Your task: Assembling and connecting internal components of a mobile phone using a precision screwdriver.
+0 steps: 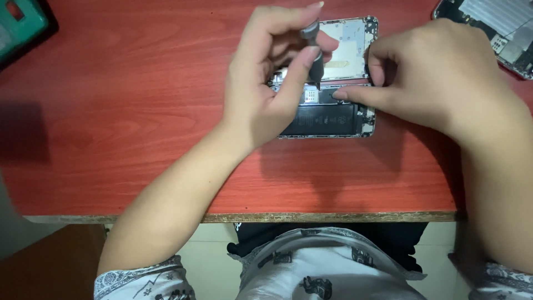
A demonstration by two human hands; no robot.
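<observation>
An opened smartphone body (333, 119) lies on the red wooden table (139, 111), its black battery showing. Behind it stands its lifted screen panel (350, 47), inner metal side facing me. My left hand (266, 78) holds a small dark screwdriver (314, 61) upright, tip down on the phone's upper part. My right hand (427, 72) rests at the phone's right side, its forefinger pressing on the phone's inside close to the screwdriver tip.
Another opened phone (499, 28) lies at the table's far right corner. A green and black case (19, 25) sits at the far left. The table's front edge (277, 216) runs just above my lap.
</observation>
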